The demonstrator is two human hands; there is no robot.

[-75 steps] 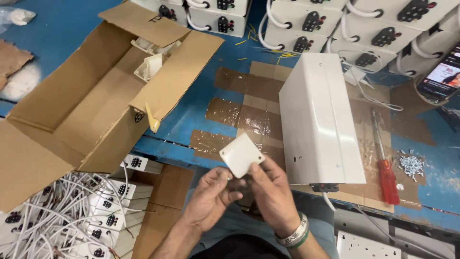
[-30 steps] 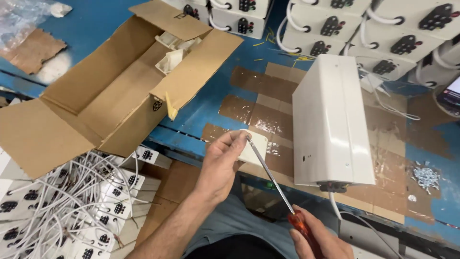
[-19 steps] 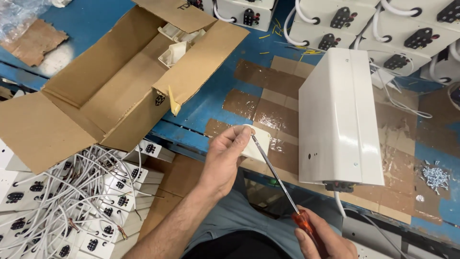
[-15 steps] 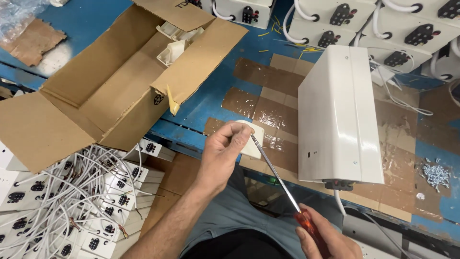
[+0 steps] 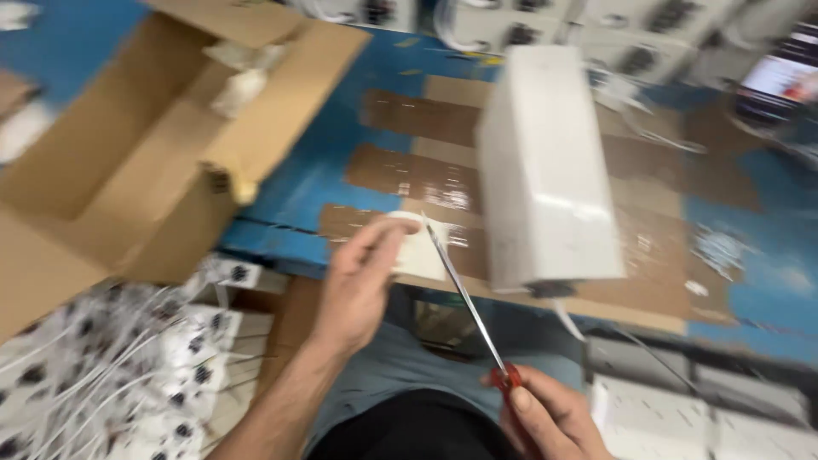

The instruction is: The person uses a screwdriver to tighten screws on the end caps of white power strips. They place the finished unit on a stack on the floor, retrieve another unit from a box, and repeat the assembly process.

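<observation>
Screwdriver (image 5: 467, 298), thin steel shaft, right hand (image 5: 550, 417), meets left hand's (image 5: 358, 285) flat white plastic square (image 5: 422, 251).

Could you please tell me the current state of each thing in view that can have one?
Left hand: gripping the small white plate.
Small white plate: held at the table edge, screwdriver tip against it.
Right hand: closed on the red handle.
Screwdriver: tilted, tip up at the plate.
Cardboard box: open, flaps out.
White casing: lying on the table.
</observation>
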